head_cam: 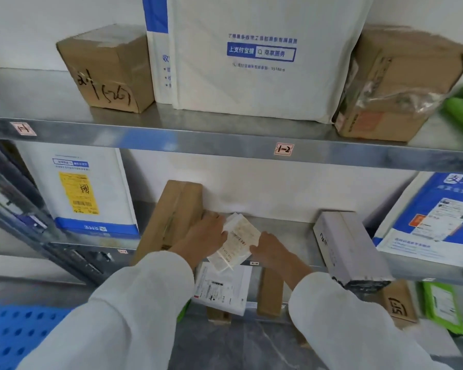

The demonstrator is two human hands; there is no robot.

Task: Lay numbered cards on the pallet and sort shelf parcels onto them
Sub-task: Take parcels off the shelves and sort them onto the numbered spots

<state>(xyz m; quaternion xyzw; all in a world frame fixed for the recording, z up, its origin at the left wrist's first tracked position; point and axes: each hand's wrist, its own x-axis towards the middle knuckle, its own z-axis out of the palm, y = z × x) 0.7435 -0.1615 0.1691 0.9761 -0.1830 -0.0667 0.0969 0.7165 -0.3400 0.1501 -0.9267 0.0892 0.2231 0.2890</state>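
Here, a person in white sleeves stands at a metal shelf unit (225, 148) and holds a small white padded parcel (235, 243) in both hands over the front edge of the middle shelf. The left hand (206, 236) grips the parcel's left side; the right hand (270, 248) grips its right side, fingers closed on it. Faint writing runs down the parcel's face but is too blurred to read.

Just left of the hands, a long brown carton (171, 214) leans on the same shelf. To the right lies a grey box (350, 249). The top shelf carries a brown box with handwritten numbers (107, 73), a large white mailer bag (259, 57) and a crumpled brown box (396, 84) near its right end. A tag reading 1-2 (284, 149) is stuck on the top shelf's front edge.

A blue pallet (14, 332) shows at the lower left corner; no cards or parcels are visible on the part seen. Judging by the many parcels on the shelves, most sorting remains.
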